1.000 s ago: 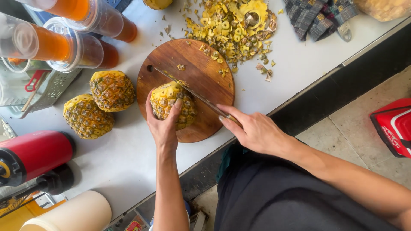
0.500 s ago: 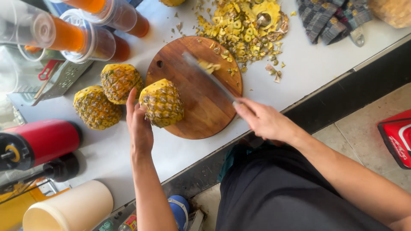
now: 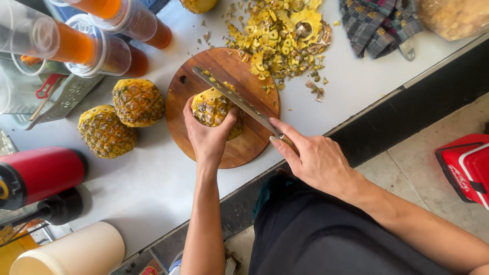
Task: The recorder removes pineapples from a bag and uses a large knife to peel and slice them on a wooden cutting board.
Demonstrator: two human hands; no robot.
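Nearest the counter edge: right hand (image 3: 316, 160) wrapped around the handle of a long knife (image 3: 239, 103), forefinger laid forward toward the blade. Left hand (image 3: 208, 136) clamped over the near side of a pineapple (image 3: 214, 107), thumb and fingers hooked around it, holding it down on the round wooden cutting board (image 3: 244, 147). The two hands are close but do not touch.

Blade lies diagonally across the top of the fruit, tip pointing to the board's far left. Whether the edge is already in the flesh or only resting on the rind cannot be told from here.

Step, as judged: trimming rind and eyes off the held fruit; patches of brown skin remain on it, so the job looks only partly done. The next cut would seem to call for a firm hold with fingertips kept clear of the edge, and a turn of the fruit to bring up an untrimmed face.

Left of the board: two more pineapples (image 3: 125, 117), touching, on the white counter (image 3: 153, 188). Beyond the board: a heap of yellow peelings (image 3: 282, 35). Far left: bottles of orange liquid (image 3: 112, 30). Far right: a plaid cloth (image 3: 379, 23).
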